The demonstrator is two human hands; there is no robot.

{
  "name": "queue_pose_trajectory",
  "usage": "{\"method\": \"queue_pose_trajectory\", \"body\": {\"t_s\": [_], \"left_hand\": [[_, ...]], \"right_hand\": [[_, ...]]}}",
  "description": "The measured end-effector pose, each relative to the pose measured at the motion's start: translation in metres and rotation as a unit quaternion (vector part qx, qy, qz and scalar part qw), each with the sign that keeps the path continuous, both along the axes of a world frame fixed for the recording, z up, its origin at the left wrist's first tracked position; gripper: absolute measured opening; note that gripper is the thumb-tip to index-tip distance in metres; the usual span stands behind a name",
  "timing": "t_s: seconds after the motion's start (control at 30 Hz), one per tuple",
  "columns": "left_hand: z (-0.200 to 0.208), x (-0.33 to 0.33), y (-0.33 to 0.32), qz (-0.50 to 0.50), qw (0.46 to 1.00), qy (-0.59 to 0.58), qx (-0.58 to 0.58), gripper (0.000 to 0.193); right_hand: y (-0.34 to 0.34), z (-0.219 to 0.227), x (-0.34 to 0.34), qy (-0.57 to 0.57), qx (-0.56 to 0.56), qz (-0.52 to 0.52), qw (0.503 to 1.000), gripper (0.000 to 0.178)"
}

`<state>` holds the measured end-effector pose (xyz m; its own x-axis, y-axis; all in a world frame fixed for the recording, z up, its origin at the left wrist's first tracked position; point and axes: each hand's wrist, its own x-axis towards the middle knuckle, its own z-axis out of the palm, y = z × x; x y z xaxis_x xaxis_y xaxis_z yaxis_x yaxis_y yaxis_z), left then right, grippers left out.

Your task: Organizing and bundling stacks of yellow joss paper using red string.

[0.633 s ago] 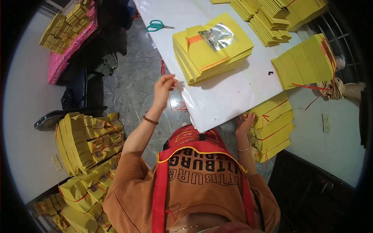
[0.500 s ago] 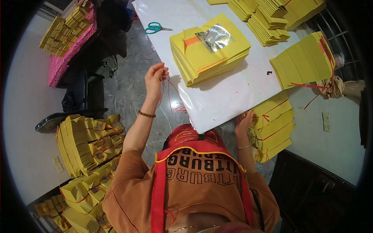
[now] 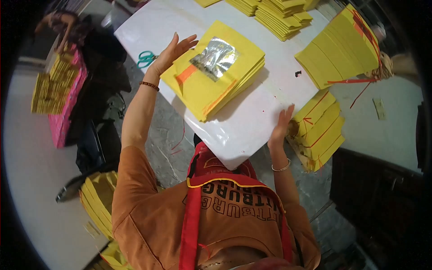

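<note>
A stack of yellow paper sheets (image 3: pixel 245 56) lies at an angle on the white-covered table (image 3: pixel 270 90). Its top sheet carries a silver foil square (image 3: pixel 217 58) and an orange strip. My left hand (image 3: pixel 173 53) is at the stack's left side with its fingers spread, holding nothing; whether it touches the paper I cannot tell. Behind its wrist lie green-handled scissors (image 3: pixel 146 59), partly covered. My right hand (image 3: pixel 281 125) is raised by the table's right edge, fingers stretched out and nothing in them. Beside it are yellow paper bundles (image 3: pixel 321 128) tied with red string.
Folded yellow stacks (image 3: pixel 279 20) fill the table's far side. A fanned yellow bundle (image 3: pixel 337 51) with red ties stands at the right corner. Left are a pink-covered surface (image 3: pixel 69 110) bearing yellow bundles, a black chair (image 3: pixel 92 146) and another person's arm (image 3: pixel 67 29).
My left hand has moved from the table's left edge up to the stack, and the red strings are gone from its fingers. My right hand has lifted off the tied bundles.
</note>
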<state>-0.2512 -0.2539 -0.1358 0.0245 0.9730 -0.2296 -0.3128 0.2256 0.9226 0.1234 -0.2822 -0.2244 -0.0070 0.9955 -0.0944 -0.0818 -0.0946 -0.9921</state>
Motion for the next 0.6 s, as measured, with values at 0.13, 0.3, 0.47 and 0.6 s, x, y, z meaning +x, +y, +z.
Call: {"method": "queue_pose_trajectory", "body": {"t_s": [0.13, 0.3, 0.47, 0.6], "left_hand": [[-0.006, 0.011, 0.046, -0.094, 0.990, -0.096, -0.040, 0.082], [-0.004, 0.011, 0.061, -0.149, 0.977, -0.134, -0.072, 0.083], [-0.010, 0.017, 0.069, -0.234, 0.969, -0.071, -0.017, 0.081], [-0.022, 0.008, 0.064, -0.242, 0.952, -0.184, -0.046, 0.080]], "right_hand": [[0.007, 0.018, -0.072, 0.071, 0.024, 0.024, 0.997, 0.064], [0.006, 0.056, -0.135, 0.100, 0.023, -0.037, 0.994, 0.061], [0.009, 0.067, -0.167, 0.161, 0.029, -0.056, 0.985, 0.061], [0.000, 0.058, -0.161, 0.225, 0.007, -0.048, 0.973, 0.058]]}}
